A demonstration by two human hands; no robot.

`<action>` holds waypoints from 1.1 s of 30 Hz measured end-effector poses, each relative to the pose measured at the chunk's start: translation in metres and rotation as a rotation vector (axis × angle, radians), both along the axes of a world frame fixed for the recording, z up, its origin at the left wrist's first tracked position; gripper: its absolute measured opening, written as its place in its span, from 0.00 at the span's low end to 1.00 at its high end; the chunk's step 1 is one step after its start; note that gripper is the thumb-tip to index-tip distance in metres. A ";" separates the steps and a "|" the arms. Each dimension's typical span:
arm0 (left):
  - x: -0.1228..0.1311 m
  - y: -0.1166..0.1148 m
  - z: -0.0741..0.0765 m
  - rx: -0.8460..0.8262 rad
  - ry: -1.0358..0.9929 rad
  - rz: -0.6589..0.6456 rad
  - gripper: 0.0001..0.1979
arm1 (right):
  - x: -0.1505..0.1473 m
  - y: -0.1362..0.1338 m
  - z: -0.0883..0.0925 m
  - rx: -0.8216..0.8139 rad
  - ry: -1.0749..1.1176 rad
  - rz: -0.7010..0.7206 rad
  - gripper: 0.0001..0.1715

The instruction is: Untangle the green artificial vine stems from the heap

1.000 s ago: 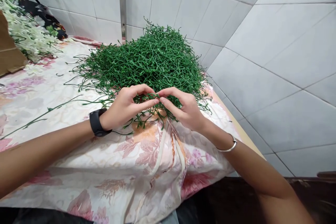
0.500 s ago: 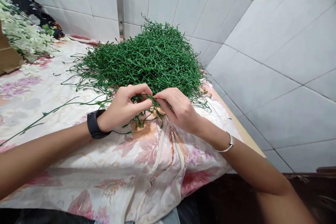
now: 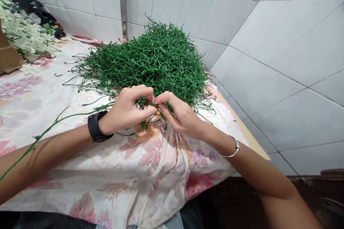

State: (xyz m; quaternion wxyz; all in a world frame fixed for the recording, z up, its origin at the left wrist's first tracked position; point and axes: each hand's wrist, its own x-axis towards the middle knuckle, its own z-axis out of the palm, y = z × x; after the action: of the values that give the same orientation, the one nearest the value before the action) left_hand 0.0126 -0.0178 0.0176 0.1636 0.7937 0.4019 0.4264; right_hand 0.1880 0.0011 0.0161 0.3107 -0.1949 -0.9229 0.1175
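My left hand [image 3: 134,109], with a black watch [image 3: 99,127] on its wrist, pinches a thin green plastic stem [image 3: 57,121]. The stem trails out to the left, over my forearm. Fingertips of my right hand [image 3: 178,114] pinch the same spot, close against the left ones; a silver bangle [image 3: 233,149] circles that wrist. What exactly lies between the fingertips is too small to make out. Just behind both hands rises a large tangled heap of green stems [image 3: 161,57], and several loose stem ends hang below the fingers.
A floral cloth [image 3: 107,182] covers the table and hangs off its front edge. White artificial flowers [image 3: 29,35] lie at the far left beside a piece of brown cardboard [image 3: 9,57]. Tiled walls [image 3: 282,53] close off the back and right. A metal strip [image 3: 123,10] is fixed to the back wall.
The trailing green stem has swung up and now crosses over my left forearm. My fingertips have shifted slightly, still pinched together at about the same place.
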 end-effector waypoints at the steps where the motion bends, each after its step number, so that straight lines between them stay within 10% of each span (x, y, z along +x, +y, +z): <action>1: 0.000 0.000 0.000 -0.003 -0.004 -0.010 0.01 | 0.000 0.000 0.000 -0.007 0.002 0.008 0.07; 33: -0.003 0.009 0.000 -0.171 0.042 -0.208 0.10 | 0.010 0.019 0.002 0.087 -0.057 -0.147 0.09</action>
State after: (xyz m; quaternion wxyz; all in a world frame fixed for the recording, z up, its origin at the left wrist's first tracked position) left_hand 0.0099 -0.0086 0.0172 0.2657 0.8228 0.3558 0.3547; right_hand 0.1983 0.0198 0.0178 0.3000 -0.2518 -0.9188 0.0488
